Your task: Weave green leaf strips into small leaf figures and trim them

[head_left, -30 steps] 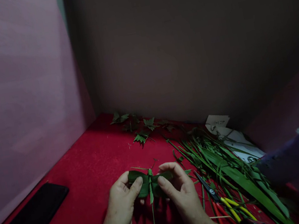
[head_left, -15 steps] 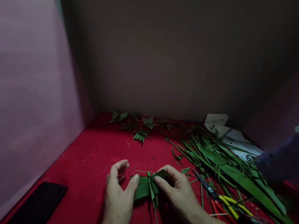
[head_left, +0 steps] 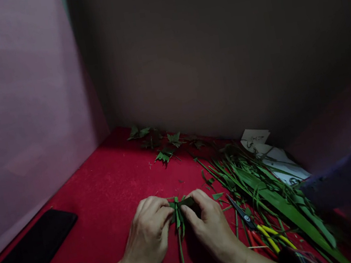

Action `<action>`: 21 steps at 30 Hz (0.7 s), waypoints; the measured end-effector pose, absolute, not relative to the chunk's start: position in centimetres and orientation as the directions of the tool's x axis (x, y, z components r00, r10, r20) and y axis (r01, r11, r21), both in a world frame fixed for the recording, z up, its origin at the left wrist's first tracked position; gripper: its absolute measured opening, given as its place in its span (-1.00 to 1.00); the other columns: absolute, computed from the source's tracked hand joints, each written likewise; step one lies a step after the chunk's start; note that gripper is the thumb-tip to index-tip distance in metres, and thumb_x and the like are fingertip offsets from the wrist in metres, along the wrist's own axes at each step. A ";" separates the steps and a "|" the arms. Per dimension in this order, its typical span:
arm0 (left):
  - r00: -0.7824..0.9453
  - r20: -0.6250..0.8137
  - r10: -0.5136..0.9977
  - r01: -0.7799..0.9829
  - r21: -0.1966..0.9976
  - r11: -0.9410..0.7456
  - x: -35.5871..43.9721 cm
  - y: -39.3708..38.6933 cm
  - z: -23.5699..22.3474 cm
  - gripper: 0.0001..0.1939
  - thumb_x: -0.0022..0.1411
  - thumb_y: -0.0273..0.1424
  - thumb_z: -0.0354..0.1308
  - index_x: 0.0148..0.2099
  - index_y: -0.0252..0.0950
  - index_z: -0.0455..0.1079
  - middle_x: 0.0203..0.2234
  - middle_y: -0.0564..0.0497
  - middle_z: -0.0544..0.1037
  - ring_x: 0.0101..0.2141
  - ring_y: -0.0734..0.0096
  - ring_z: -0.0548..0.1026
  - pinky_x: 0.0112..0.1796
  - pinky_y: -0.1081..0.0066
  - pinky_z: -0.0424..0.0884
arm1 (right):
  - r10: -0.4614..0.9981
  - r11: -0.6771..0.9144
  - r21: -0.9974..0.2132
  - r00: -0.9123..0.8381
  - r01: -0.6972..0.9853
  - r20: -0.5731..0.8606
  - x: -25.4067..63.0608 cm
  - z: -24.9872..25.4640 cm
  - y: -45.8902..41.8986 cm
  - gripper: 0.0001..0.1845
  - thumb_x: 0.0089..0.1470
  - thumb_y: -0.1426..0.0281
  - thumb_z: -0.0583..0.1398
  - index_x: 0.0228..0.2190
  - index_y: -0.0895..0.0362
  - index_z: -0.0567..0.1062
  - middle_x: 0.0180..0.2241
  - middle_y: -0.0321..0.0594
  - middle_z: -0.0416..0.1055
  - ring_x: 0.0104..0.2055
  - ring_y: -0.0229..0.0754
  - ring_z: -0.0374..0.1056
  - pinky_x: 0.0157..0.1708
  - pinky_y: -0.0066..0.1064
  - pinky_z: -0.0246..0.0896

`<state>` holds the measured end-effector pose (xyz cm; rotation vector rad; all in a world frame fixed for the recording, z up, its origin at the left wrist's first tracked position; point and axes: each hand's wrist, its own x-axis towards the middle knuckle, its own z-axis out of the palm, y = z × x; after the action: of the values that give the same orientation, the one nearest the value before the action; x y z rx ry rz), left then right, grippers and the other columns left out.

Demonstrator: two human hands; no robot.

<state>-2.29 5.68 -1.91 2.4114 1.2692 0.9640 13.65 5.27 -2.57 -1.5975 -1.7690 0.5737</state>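
Between my hands is a folded green leaf piece [head_left: 177, 214] with a thin stem [head_left: 183, 260] hanging straight down toward me. My left hand [head_left: 151, 229] is closed around the leaf's left side, its fingers curled over and hiding most of that part. On the other side my right hand [head_left: 207, 220] pinches the leaf's right side between thumb and fingers, and a dark strip of leaf shows above the thumb. Scissors [head_left: 243, 216] with a dark blade lie just right of my right hand, among leaf scraps; yellow and red handles are beside my wrist.
Long green leaves [head_left: 271, 200] are heaped on the red table [head_left: 103, 184] at the right, partly over white papers [head_left: 281, 158]. Small lobed leaves [head_left: 164, 156] lie near the back wall. A long black object [head_left: 31, 259] rests at the left, beside a pale wall [head_left: 23, 107].
My left hand has rolled over and closed its fingers on the leaf's left side, which lay broad and visible before. My right hand keeps its pinch. The view has shifted slightly.
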 end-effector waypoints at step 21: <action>0.454 0.420 0.786 0.635 0.467 -0.616 -2.0 6.0 -2.6 -0.76 0.20 -0.63 -0.01 -0.17 -0.29 0.40 -0.22 -0.07 0.48 -0.17 0.24 0.34 -0.12 0.17 0.33 | 0.657 0.648 -0.225 -0.385 0.727 0.648 14.7 -1.3 4.5 -0.65 0.07 0.55 0.08 -0.10 0.08 0.41 -0.06 -0.25 0.44 0.01 0.01 0.18 -0.06 -0.12 0.03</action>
<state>-2.04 5.97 -2.55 2.4629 1.2280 0.9034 14.72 4.50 -1.32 -1.0712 -2.1362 -0.1231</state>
